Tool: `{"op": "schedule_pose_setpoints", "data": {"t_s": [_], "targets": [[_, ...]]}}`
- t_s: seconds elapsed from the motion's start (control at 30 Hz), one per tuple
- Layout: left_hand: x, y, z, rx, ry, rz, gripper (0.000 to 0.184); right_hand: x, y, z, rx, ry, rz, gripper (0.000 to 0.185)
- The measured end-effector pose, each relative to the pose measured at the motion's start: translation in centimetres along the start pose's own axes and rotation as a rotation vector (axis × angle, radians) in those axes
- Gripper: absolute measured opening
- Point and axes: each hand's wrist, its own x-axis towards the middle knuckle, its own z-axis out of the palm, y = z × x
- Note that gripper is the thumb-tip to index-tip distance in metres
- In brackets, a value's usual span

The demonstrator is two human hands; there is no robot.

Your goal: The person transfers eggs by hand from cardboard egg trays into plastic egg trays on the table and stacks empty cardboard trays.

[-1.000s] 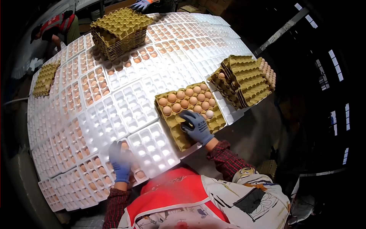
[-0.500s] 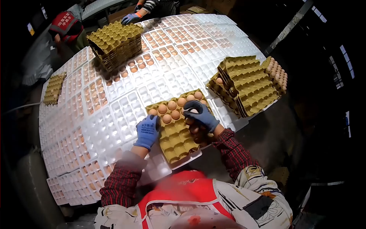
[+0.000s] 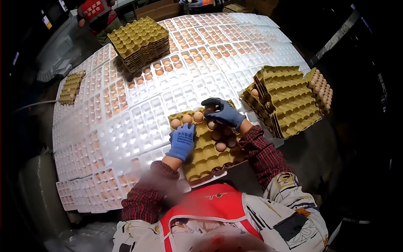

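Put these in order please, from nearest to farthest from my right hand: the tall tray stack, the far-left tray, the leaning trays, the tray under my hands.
From the right hand:
1. Tray under the hands, directly below.
2. Leaning trays, to the right.
3. Tall tray stack, ahead and left.
4. Far-left tray, at the table's left edge.

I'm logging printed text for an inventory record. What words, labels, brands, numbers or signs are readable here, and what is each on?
"淘宝买菜": upper line on the red vest at the back; first character least clear.
"平…仓": line below it, middle character unclear.
"东方新…": back of the blue glove on the left hand; last character and smaller lines too blurred.
Marks on the red apron: unreadable.
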Motion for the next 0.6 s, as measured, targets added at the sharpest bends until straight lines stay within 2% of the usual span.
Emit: {"op": "schedule_pose_setpoints", "data": {"t_s": [0.03, 0.1, 0.13, 0.17, 0.23, 0.27, 0.3, 0.37, 0.4, 0.43, 0.5, 0.53, 0.57, 0.6], "targets": [[-0.1, -0.5, -0.2, 0.006, 0.001, -0.011, 0.038, 1.3, -0.3, 0.7, -0.498, 0.037, -0.291, 0.041], [-0.9, -2.2, -0.7, -0.529, 0.132, -0.070, 0.041, 1.8, -1.8, 3.8, -1.109, 0.083, -0.178, 0.030], [-1.5, -3.2, -1.1, -1.067, 0.170, -0.162, 0.045, 3.0, -1.5, 5.1, -1.339, 0.011, -0.081, 0.022], [-1.8, -4.6, -1.7, -1.056, 0.173, -0.166, 0.045, 3.4, -0.9, 5.4, -1.373, -0.049, -0.025, 0.023], [-3.1, -6.8, -3.8, -1.906, 0.114, -0.357, 0.058, 3.2, -1.5, 5.1, -1.321, -0.022, -0.042, 0.018], [-3.0, -7.9, -4.4, -1.899, 0.113, -0.348, 0.065, 2.5, -2.1, 4.2, -1.211, -0.003, -0.064, 0.021], [-2.4, -8.8, -4.4, -1.682, 0.072, -0.372, 0.059, 1.1, -2.6, 3.6, -1.051, 0.139, -0.158, 0.028], [-0.4, -9.8, -2.5, -0.903, 0.158, -0.096, 0.049, 0.1, -0.9, 2.6, -0.394, 0.244, -0.229, 0.038], [-0.2, -8.0, -3.7, -0.437, 0.160, -0.145, 0.045, -0.7, -1.1, 2.8, 0.394, 0.081, 0.103, 0.048], [0.2, -7.7, -2.9, -0.143, 0.136, -0.087, 0.038, -2.3, -1.4, 3.6, 0.573, 0.065, 0.056, 0.046], [1.7, -6.7, -1.1, 0.156, -0.019, -0.144, 0.032, -4.5, -1.9, 5.6, 0.969, 0.018, -0.057, 0.043], [2.2, -6.9, -0.5, 0.181, 0.050, -0.082, 0.028, -5.0, -2.2, 6.7, 1.186, -0.021, -0.122, 0.043], [2.5, -7.3, -0.1, 0.144, -0.016, -0.094, 0.039, -4.7, -0.5, 6.9, 1.604, -0.197, -0.019, 0.043], [2.0, -7.1, -1.3, -0.020, 0.018, -0.113, 0.038, -4.5, 0.4, 7.5, 1.712, -0.324, -0.049, 0.045]]}}
